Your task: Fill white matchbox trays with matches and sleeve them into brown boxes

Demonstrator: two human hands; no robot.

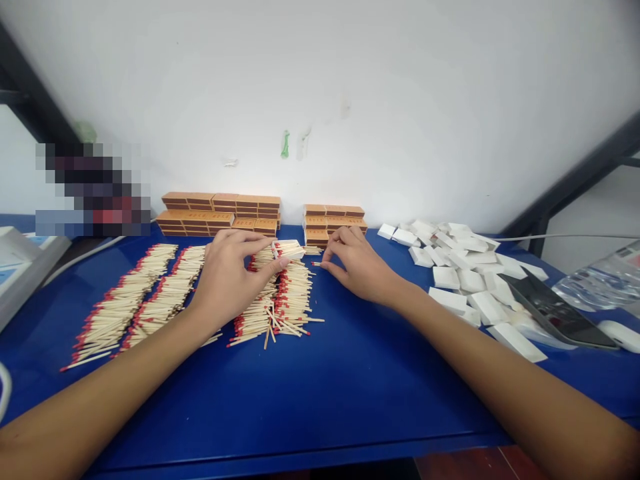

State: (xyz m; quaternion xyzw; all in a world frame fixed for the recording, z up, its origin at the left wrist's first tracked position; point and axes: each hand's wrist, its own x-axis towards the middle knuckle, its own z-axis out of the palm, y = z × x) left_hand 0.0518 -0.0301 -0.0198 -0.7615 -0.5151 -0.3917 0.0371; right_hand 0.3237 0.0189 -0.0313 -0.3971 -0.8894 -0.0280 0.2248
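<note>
My left hand [233,270] grips a small white matchbox tray [299,251] at its left end, thumb and fingers closed on it. Several red-tipped matches lie in the tray, which is held over the rows of loose matches [297,293]. To the right, my right hand [350,260] is closed in a pinch on a match [317,264], its red tip pointing left. More long rows of matches [123,300] spread to the left of my left hand, partly hidden by that forearm.
Stacked orange-brown matchboxes [220,213] stand along the wall, with a smaller stack [335,217] behind my right hand. White empty trays [465,260] are heaped at the right. Beside them lie a dark phone [560,310], a white mouse-like object [620,335] and a clear plastic bottle [605,277].
</note>
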